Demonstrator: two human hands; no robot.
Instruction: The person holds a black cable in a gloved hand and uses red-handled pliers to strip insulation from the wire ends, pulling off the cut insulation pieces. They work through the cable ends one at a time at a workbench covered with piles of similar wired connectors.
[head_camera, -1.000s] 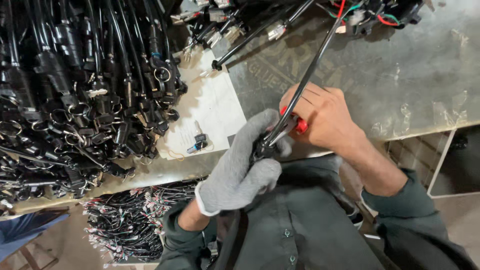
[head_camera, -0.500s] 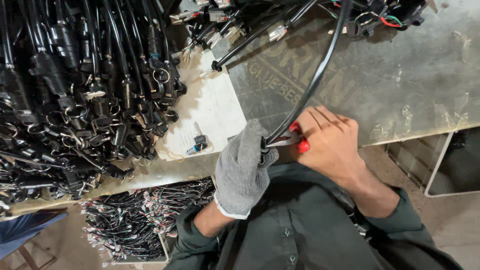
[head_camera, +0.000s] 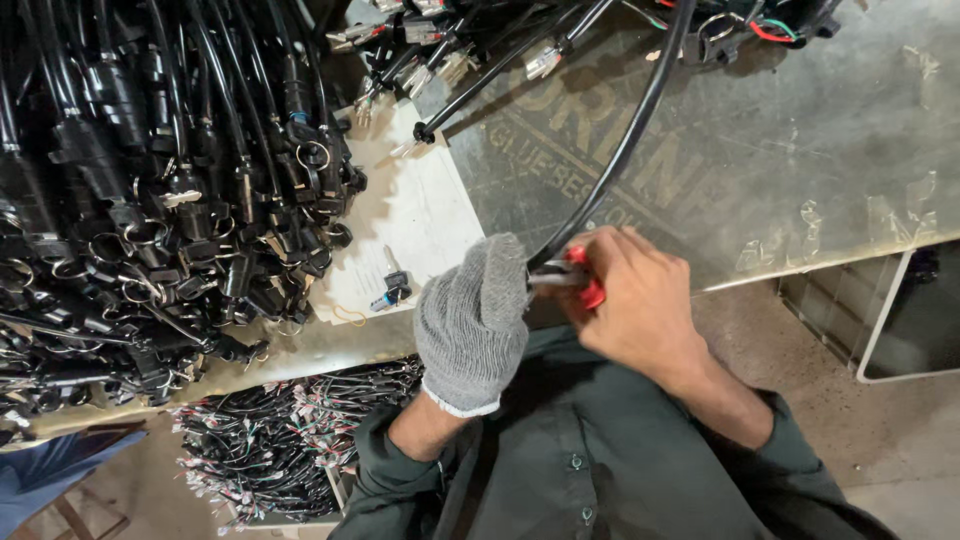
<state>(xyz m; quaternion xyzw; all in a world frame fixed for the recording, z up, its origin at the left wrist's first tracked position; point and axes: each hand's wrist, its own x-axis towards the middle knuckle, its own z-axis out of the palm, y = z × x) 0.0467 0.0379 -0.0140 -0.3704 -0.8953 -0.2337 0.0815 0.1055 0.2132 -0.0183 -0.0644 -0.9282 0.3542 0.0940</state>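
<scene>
left hand (head_camera: 472, 322), in a grey knit glove, is fisted tight round the near end of a black sheathed cable (head_camera: 625, 140) that arcs up over the workbench (head_camera: 800, 160). bare right hand (head_camera: 632, 300) is closed on red-handled pliers (head_camera: 578, 278), nose at the cable end, probably biting it. cable looks light, springy, slick-jacketed; best gripped close to the end.

Left hand (head_camera: 472, 320): grey knit glove w/ white cuff edge. Right hand (head_camera: 640, 300): bare, no glove. Both arms: dark green long sleeves, cuffs pushed up. Shirt (head_camera: 590, 470): dark green, button-front, small dark buttons.
</scene>
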